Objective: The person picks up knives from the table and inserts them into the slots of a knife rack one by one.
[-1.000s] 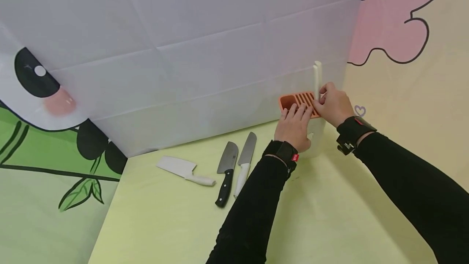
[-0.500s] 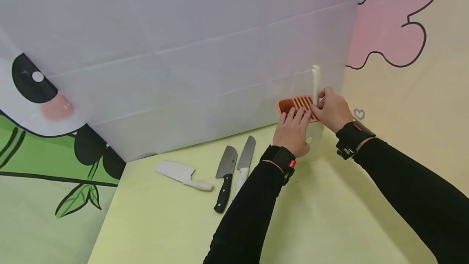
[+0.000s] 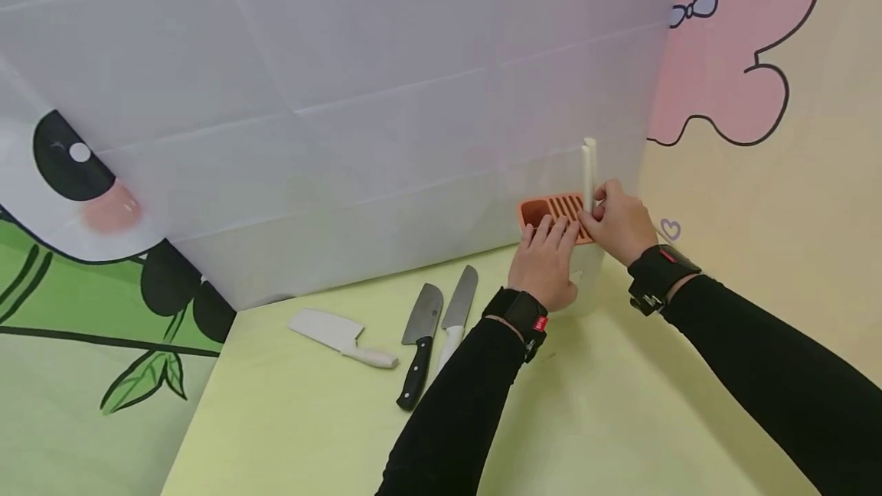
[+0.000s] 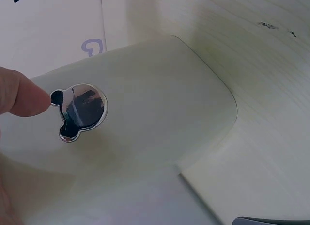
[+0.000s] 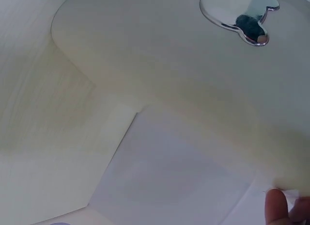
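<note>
A pale knife holder with an orange slotted top (image 3: 536, 210) stands by the back wall at the right. Its front carries a shiny bear-head badge (image 4: 83, 110). My left hand (image 3: 543, 275) rests over the top's front edge, fingers straight; its thumb lies near the badge in the left wrist view. Two slim white rods (image 3: 588, 173) rise from the holder's right end; their kind is unclear. My right hand (image 3: 622, 226) pinches at their lower ends with thumb and curled index finger. The contact is partly hidden. Fingertips (image 5: 276, 204) show at the right wrist view's lower corner.
On the yellow-green table (image 3: 276, 419) lie a pale cleaver (image 3: 329, 330), a black-handled cleaver (image 3: 422, 327) and a white-handled knife (image 3: 460, 301), whose handle my left sleeve (image 3: 458, 408) partly covers. A grey-white wall (image 3: 386, 159) rises directly behind; a cream wall stands right.
The head view has shifted, so the holder and knives sit lower in it. Both hands keep their places at the holder. The two rods, overlapping half a second ago, now look slightly apart.
</note>
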Demonstrator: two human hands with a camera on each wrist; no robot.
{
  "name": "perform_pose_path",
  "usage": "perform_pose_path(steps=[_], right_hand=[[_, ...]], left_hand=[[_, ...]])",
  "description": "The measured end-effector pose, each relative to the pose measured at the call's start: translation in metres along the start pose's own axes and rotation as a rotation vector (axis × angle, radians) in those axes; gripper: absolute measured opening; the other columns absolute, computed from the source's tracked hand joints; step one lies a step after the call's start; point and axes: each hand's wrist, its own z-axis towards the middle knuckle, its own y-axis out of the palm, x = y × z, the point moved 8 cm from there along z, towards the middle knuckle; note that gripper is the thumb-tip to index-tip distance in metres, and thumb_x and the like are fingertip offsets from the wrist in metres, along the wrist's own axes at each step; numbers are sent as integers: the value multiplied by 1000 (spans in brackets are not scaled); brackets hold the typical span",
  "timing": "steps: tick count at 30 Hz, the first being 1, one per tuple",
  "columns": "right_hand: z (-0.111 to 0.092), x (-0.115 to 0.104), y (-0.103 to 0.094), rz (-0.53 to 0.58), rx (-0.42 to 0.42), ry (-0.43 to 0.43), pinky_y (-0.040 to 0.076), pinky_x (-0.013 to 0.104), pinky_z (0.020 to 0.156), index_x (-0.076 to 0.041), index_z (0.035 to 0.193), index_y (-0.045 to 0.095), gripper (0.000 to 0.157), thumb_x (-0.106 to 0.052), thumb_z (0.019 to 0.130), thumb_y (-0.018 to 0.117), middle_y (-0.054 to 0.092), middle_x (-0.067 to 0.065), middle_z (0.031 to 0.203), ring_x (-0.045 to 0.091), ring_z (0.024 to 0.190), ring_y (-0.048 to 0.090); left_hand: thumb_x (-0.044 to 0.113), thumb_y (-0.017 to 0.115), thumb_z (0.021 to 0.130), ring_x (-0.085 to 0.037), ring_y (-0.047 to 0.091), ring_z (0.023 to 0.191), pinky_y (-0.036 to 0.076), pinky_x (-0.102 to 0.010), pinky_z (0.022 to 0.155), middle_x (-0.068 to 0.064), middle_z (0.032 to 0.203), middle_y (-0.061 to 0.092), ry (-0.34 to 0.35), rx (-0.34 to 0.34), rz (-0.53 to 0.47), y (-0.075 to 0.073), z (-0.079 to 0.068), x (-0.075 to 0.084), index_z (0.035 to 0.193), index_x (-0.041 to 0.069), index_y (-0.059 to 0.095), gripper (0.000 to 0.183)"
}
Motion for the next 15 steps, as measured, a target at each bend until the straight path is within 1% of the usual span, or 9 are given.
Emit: perform_pose_path(steps=[3,7,10,12,15], right_hand=[[-3,2,2,0,4,-6,56,49,62,3,109,46,36,-18,89,68,59,20,84,31,67,60],[-4,-2,2,13,7,-25,56,48,61,3,108,47,36,-19,89,68,58,18,83,30,67,59],[-5,-5,-3,35,5,-43,55,45,60,4,108,47,36,-20,90,67,58,18,83,30,67,59],[-7,-5,-8,45,8,-51,53,42,58,3,108,48,36,-22,91,66,58,16,83,28,67,58],[-12,-7,-17,51,27,-67,48,37,57,1,107,49,36,-26,91,65,56,13,81,26,65,55]], left_hand=[[40,59,84,-21,11,147,11,-43,118,-1,159,21,17,-8,4,3,-4,0,155,16,16,87],[38,58,86,-22,4,147,10,-42,118,-5,160,14,48,5,-14,-1,-13,-9,155,11,10,89],[36,61,86,-23,5,147,12,-41,118,-8,160,13,64,53,-58,-6,-21,-21,155,8,10,90],[34,62,86,-25,8,147,13,-40,118,-9,160,14,67,80,-90,-8,-27,-32,154,7,10,90],[34,61,87,-26,10,147,14,-41,117,-11,159,16,58,84,-132,-11,-41,-52,154,5,11,88]])
